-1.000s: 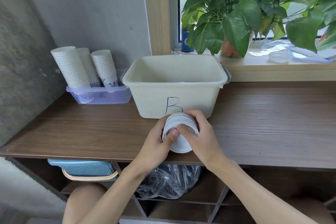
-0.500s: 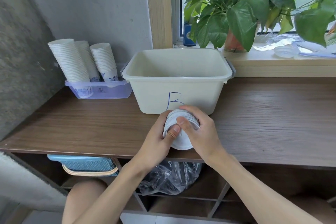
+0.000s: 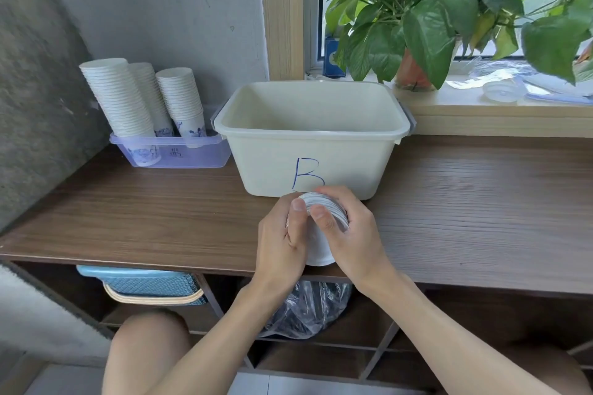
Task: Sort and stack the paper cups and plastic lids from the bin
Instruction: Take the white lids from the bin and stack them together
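**A:** Where were the cups?

**B:** A nested stack of white paper cups (image 3: 317, 250) lay tilted over the near edge of the bench (image 3: 481, 202). Its ridged rims pointed toward 12 o'clock and its round base toward 6. The left hand (image 3: 282, 240) and right hand (image 3: 353, 234) had their fingers curled round it, thumbs on the rims.

**A:** And around it?

**B:** The cream plastic bin (image 3: 353, 163), marked B, stood at 12 o'clock, just beside the fingers. A clear purple tray (image 3: 199, 155) holding three tall cup columns (image 3: 118, 99) sat at 10. Bare wood-grain bench lay open toward 3 and 9.
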